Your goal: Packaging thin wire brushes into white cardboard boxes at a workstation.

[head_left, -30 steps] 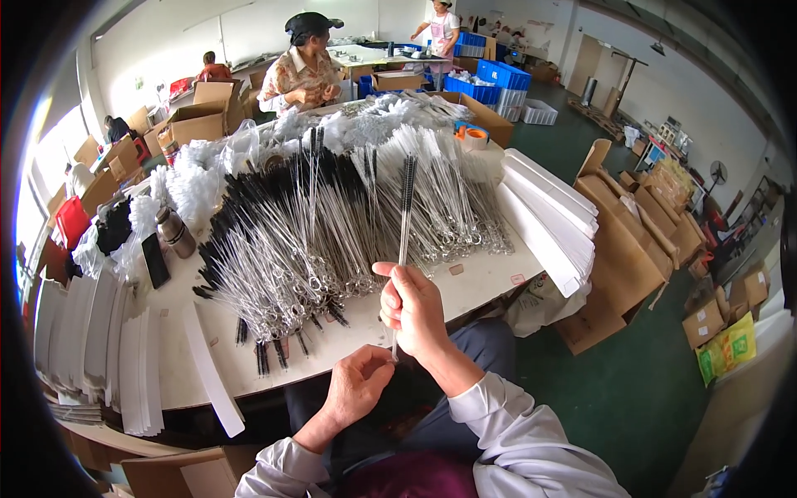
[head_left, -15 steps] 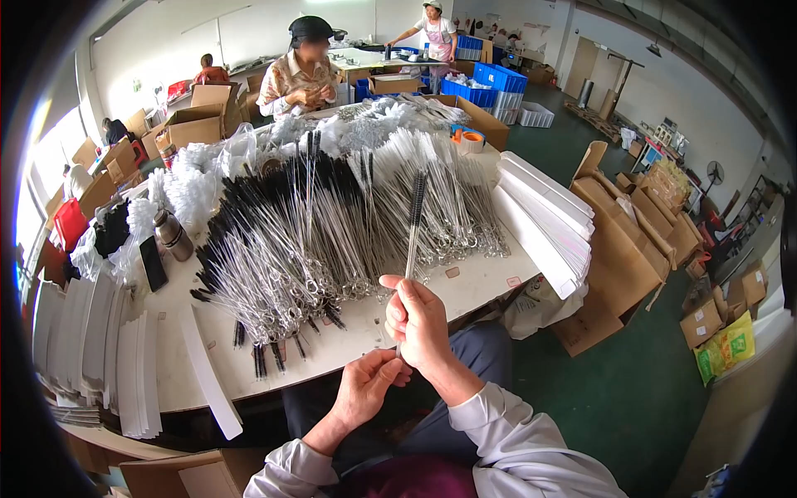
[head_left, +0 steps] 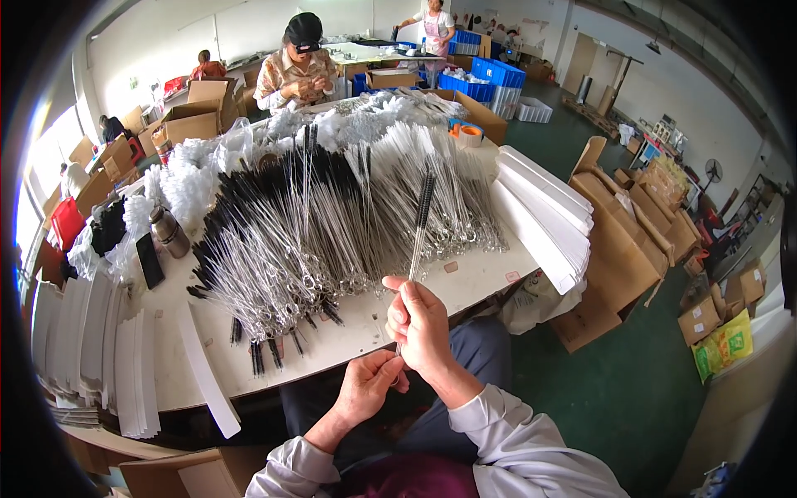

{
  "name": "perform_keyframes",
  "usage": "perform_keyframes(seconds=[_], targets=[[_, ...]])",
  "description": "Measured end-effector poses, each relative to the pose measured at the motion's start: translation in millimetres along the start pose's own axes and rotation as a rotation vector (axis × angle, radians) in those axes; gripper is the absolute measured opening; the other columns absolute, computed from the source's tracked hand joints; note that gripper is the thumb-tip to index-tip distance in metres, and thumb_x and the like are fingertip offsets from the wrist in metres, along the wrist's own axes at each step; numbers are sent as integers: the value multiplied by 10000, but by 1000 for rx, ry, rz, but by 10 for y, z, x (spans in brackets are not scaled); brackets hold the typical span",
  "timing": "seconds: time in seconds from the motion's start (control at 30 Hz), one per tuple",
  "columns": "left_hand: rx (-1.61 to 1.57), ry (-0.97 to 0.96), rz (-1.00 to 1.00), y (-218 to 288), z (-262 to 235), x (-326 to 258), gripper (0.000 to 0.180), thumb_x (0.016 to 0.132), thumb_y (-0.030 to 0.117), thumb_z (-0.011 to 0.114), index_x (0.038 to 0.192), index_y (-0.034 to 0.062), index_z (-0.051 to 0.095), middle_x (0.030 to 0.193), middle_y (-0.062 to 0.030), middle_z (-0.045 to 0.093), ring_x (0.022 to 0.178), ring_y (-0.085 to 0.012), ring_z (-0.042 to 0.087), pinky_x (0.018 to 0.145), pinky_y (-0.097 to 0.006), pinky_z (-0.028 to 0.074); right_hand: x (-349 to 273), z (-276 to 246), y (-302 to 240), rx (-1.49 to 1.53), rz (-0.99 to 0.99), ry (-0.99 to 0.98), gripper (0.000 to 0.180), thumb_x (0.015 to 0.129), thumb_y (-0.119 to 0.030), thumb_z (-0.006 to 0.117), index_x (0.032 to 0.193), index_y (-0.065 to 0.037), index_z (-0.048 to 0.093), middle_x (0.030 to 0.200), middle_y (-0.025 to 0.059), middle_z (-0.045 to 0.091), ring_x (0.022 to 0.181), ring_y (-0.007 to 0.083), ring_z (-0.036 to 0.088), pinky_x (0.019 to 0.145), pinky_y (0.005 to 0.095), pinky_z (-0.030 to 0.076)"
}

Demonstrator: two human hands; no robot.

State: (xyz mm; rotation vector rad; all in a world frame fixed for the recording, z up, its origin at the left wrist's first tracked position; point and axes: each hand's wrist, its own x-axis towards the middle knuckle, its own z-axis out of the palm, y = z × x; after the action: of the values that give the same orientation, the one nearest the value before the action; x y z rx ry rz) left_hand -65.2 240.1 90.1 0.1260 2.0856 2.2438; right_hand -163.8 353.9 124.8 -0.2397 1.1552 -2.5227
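A few thin wire straw brushes with black bristles stand nearly upright in front of me, bristles up and leaning slightly right. My right hand is closed round their wire stems. Just below it, my left hand pinches the lower ends, which its fingers mostly hide. Beyond my hands, a big heap of similar straw brushes covers the table, with looped wire ends toward me. Black bristles lie on the heap's left, white bristles on its right.
Long white card strips lie at right and left. A flask and a phone stand at left. Orange tape rests at the far right corner. An open carton is beside the table. Another person works opposite.
The brush tips have tilted slightly right, while both hands keep their grip. Across the table, the other person's head has bent lower. The view has shifted a little.
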Motion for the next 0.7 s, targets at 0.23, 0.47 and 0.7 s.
perform_keyframes(seconds=[0.23,0.47,0.7], targets=[[-78,76,-85,-113,92,26,275,1083,154,508,884,-8,608,727,-25,613,637,-98,611,591,-257,508,-105,-91,68,17,47,45,429,1102,-355,500,1280,28,576,698,-36,466,525,53,372,452,228,297],[-108,-46,-183,-155,208,125,211,1070,114,536,1132,-56,644,858,-75,690,752,-139,679,710,-280,574,-69,-434,-18,54,-53,81,369,1106,-333,493,1185,-7,645,651,-52,426,501,44,329,408,218,238],[184,-1,-172,-217,210,282,187,1038,62,562,1128,-48,684,831,-69,707,729,-109,676,680,-260,571,193,-806,-269,-7,-118,238,359,1087,-342,537,1157,-12,660,649,-55,426,494,46,324,421,225,254]])
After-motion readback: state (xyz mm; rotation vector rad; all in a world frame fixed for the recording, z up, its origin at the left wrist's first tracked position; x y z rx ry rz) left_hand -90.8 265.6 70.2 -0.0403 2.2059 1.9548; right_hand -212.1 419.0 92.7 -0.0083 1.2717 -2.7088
